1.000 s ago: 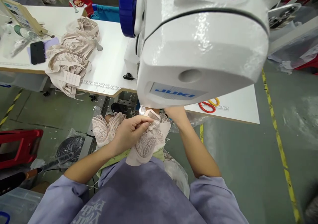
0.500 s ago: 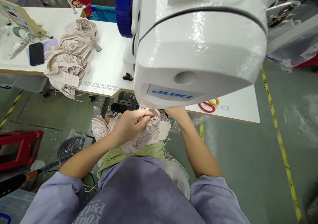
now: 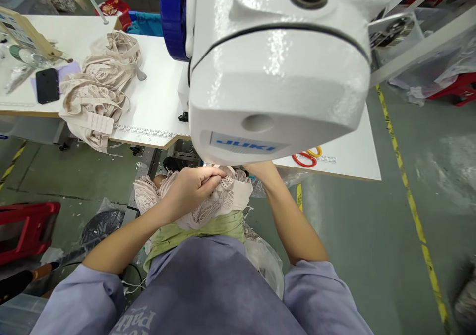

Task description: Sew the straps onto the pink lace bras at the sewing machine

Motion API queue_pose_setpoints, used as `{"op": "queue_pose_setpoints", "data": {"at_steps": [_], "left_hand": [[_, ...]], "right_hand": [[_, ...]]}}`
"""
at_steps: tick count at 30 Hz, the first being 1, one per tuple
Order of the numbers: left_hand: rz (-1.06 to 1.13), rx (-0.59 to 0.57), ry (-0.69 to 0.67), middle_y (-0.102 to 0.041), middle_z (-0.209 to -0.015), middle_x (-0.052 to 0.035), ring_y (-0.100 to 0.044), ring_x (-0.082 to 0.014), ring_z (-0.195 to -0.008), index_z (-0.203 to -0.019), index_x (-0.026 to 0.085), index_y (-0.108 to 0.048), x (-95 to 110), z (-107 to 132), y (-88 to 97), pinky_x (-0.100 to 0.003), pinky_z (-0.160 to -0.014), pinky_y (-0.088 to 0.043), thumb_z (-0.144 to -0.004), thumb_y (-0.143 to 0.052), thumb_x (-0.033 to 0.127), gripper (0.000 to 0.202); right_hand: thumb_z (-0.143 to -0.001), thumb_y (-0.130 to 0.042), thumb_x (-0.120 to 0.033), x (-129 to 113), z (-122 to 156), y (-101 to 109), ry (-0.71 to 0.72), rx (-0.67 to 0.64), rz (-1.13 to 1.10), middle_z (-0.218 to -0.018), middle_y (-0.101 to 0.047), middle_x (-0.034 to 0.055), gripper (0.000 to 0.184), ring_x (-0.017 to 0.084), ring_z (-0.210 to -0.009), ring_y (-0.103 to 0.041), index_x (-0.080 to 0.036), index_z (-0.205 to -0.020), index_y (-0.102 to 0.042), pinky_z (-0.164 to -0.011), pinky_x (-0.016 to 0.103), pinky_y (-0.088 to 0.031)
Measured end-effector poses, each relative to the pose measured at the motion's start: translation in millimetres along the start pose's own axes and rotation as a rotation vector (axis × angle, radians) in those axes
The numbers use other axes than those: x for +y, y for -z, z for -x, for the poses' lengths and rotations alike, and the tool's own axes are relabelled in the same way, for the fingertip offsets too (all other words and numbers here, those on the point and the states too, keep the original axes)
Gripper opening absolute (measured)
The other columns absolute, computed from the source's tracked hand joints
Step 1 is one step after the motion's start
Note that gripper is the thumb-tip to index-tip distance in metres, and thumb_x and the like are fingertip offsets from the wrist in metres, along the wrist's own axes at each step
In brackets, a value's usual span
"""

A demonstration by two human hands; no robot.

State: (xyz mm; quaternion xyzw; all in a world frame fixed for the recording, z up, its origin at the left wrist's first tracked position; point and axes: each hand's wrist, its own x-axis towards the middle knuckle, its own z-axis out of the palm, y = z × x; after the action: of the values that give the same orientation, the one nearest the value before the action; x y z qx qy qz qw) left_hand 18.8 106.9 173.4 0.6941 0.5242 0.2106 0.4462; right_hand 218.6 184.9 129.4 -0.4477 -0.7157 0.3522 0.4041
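My left hand (image 3: 195,187) is closed in a pinch on the upper edge of a beige lace garment (image 3: 215,205) with openwork trim. The garment lies bunched over my lap, on a green cloth (image 3: 201,233). Under the white head of the sewing machine (image 3: 278,92), my right hand (image 3: 260,169) reaches in close to the garment's upper right side. The machine head covers its fingers, so their grip is out of sight. The needle area is also hidden.
More beige lace garments (image 3: 98,84) lie heaped on the white table (image 3: 156,92), near a black phone (image 3: 47,85). Scissors with red and yellow handles (image 3: 305,159) lie at the right. A red stool (image 3: 29,231) stands on the floor at the left.
The view has shifted slightly, so the machine and table appear a little farther left. Both hands keep nearly the same place, with the left still pinching the lace garment.
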Motion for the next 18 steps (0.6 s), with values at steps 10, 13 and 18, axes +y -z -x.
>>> {"op": "queue_pose_setpoints", "data": {"at_steps": [10,13,18], "left_hand": [[-0.019,-0.01,-0.017,-0.078,-0.097,-0.0045,-0.069,-0.016,-0.073,-0.111,0.022,-0.077,-2.5,-1.3,0.2,-0.023,-0.057,-0.046,-0.099,-0.052,0.037,0.031],[-0.013,-0.001,-0.023,-0.079,-0.096,-0.0046,-0.07,-0.0166,-0.076,-0.11,0.021,-0.077,-2.2,-1.2,0.0,-0.023,-0.059,-0.047,-0.098,-0.053,0.036,0.031],[0.004,-0.013,-0.006,-0.078,-0.09,-0.0038,-0.067,-0.0142,-0.065,-0.111,0.021,-0.077,-0.9,-0.6,0.0,-0.023,-0.055,-0.046,-0.099,-0.053,0.038,0.032]], "right_hand": [[-0.079,-0.055,-0.035,-0.5,1.3,0.5,-0.016,-0.037,-0.013,-0.082,-0.071,0.0058,0.019,0.027,-0.088,-0.066,-0.021,-0.079,-0.068,-0.08,0.041,-0.058],[-0.079,-0.054,-0.035,-1.0,2.0,0.8,-0.013,-0.039,-0.005,-0.078,-0.069,0.0052,0.019,0.027,-0.086,-0.066,-0.021,-0.076,-0.066,-0.077,0.04,-0.058],[-0.077,-0.054,-0.037,-3.0,1.9,0.9,-0.068,-0.035,0.042,-0.061,-0.059,0.0018,0.02,0.022,-0.069,-0.058,-0.023,-0.063,-0.057,-0.065,0.036,-0.055]]}}
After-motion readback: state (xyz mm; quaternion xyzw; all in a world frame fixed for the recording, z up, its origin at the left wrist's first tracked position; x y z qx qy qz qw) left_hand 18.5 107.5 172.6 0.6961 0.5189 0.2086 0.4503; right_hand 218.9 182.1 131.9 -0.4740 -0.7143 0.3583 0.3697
